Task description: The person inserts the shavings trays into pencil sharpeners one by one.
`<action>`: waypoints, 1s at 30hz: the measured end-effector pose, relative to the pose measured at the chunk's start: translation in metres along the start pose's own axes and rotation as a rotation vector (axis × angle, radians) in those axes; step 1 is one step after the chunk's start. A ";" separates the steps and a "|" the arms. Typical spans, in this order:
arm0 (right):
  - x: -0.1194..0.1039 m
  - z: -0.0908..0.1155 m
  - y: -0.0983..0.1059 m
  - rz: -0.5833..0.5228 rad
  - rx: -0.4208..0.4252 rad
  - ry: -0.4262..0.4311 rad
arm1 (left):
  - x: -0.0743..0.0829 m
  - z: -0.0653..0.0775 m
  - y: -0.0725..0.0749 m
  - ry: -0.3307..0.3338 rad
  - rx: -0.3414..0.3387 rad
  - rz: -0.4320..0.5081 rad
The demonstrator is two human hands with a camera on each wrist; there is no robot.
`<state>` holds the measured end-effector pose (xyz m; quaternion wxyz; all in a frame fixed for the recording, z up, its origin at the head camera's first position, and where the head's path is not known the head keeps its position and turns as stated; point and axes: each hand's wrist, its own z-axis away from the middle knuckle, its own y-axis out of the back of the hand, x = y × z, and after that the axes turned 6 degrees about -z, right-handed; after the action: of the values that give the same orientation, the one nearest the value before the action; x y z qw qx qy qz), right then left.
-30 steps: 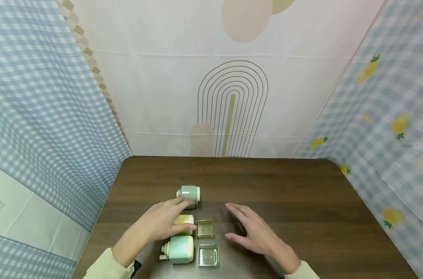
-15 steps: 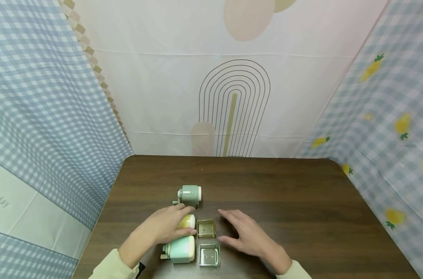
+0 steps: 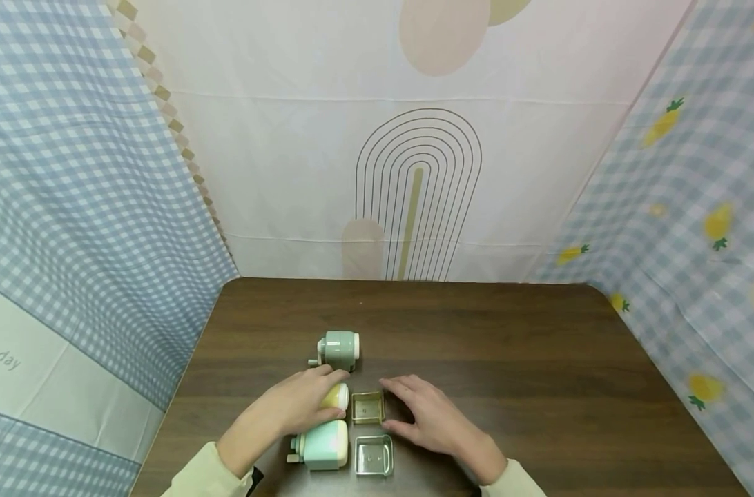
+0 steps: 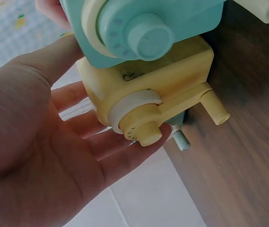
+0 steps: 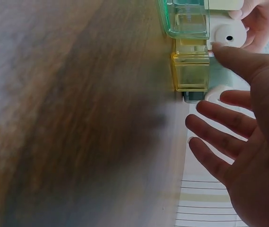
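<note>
My left hand [image 3: 296, 400] is around a yellow hand-crank pencil sharpener [image 4: 148, 90], its thumb on the near side and its fingers along the far side; the hand covers much of it in the head view. Close to the right of the sharpener sits a clear yellow shavings drawer [image 3: 367, 408]. My right hand [image 3: 431, 415] is beside this drawer, fingers extended and slightly spread, thumb apart; it holds nothing. In the right wrist view the thumb tip looks close to the drawer, but contact cannot be told.
A mint pencil sharpener [image 3: 324, 445] stands nearer me, beside the yellow one, with a clear green drawer [image 3: 373, 455] to its right. Farther back is a darker green sharpener [image 3: 340, 348]. All rest on a brown wooden table [image 3: 507, 359] with patterned cloths around it.
My left hand has drawn slightly nearer and closed in on the yellow sharpener, uncovering the darker green one. My right hand has moved left, up to the yellow drawer.
</note>
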<state>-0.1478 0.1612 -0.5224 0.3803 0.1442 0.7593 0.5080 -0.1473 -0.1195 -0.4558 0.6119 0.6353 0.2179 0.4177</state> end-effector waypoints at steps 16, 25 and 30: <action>-0.001 -0.012 -0.007 0.020 -0.060 0.011 | 0.001 -0.010 0.006 0.039 -0.137 0.039; -0.004 -0.015 -0.008 0.013 -0.074 0.019 | -0.001 -0.017 0.004 0.044 -0.165 0.054; -0.003 -0.014 -0.009 0.013 -0.074 0.018 | -0.002 -0.018 0.005 0.030 -0.170 0.052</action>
<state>-0.1550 0.1460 -0.5263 0.3753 0.1302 0.7425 0.5393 -0.1640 -0.1113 -0.4536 0.6493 0.5799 0.1744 0.4600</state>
